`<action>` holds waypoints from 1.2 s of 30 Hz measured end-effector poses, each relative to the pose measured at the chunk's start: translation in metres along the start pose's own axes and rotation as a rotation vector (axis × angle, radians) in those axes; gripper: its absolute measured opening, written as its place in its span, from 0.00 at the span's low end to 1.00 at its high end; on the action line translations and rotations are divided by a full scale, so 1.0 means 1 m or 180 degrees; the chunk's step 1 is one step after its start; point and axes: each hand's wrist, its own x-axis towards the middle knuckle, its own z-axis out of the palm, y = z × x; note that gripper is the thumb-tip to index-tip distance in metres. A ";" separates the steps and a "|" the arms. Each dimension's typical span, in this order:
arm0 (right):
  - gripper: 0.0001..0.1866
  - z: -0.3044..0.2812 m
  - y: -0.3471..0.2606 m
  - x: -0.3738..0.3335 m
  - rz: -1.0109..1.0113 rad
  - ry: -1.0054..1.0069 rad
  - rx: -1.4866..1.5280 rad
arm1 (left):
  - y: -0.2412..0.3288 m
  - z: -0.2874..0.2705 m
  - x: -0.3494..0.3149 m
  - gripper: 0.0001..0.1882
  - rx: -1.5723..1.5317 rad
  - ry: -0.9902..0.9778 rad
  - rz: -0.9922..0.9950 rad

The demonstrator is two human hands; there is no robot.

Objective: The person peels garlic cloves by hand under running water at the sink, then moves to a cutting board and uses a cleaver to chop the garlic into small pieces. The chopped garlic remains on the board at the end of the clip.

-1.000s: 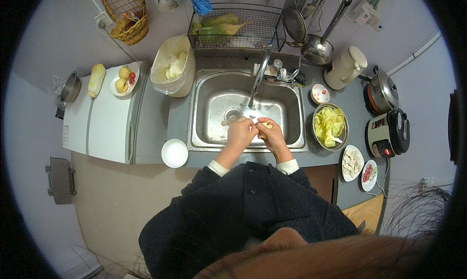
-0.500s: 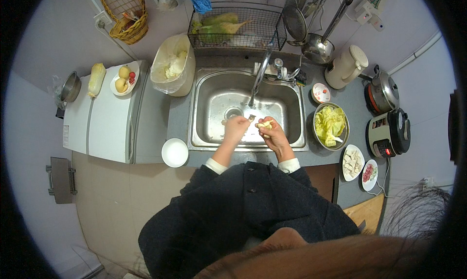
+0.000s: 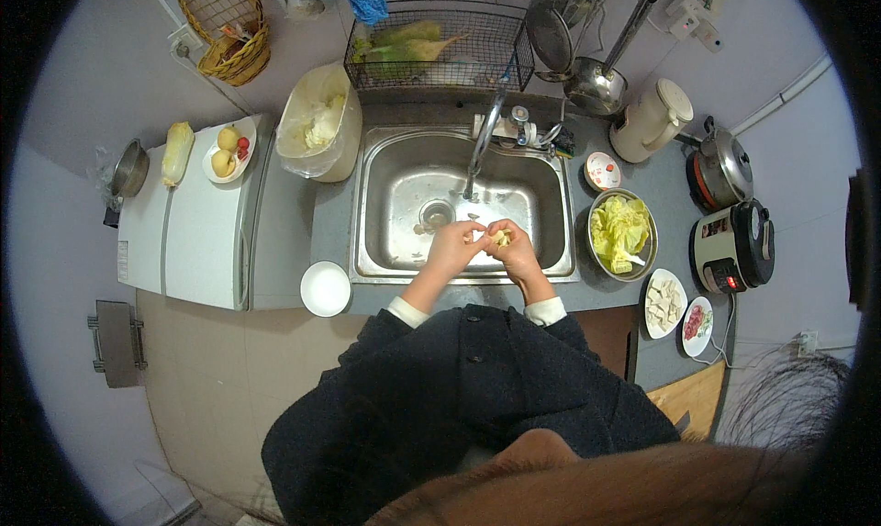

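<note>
Over the near part of the steel sink (image 3: 369,205), my two hands meet. Closed fingers of my right hand (image 3: 519,254) hold small pale yellow pieces (image 3: 500,238) that look like garlic cloves. My left hand (image 3: 450,250) is pinched against them from the left; what lies between its fingertips is too small to make out. A small dark scrap (image 3: 473,217) lies on the sink floor just beyond my fingers, right of the drain (image 3: 437,216). The faucet (image 3: 484,145) reaches over the sink from the far side.
Left of the sink stand a lined bin (image 3: 347,150) and a white bowl (image 3: 326,289). To the right are a bowl of cabbage leaves (image 3: 621,232), a plate of white cubes (image 3: 664,304), a plate of meat (image 3: 697,326), a jug (image 3: 650,122) and a rice cooker (image 3: 732,251).
My left hand has come right and closed against the pieces in my right hand. The dark scrap that was at my left fingertips now lies in the sink. The view shifted slightly.
</note>
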 end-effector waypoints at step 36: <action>0.13 -0.028 -0.018 -0.023 0.0891 0.0240 0.0414 | 0.005 0.062 0.002 0.23 -0.5204 0.0115 -0.1460</action>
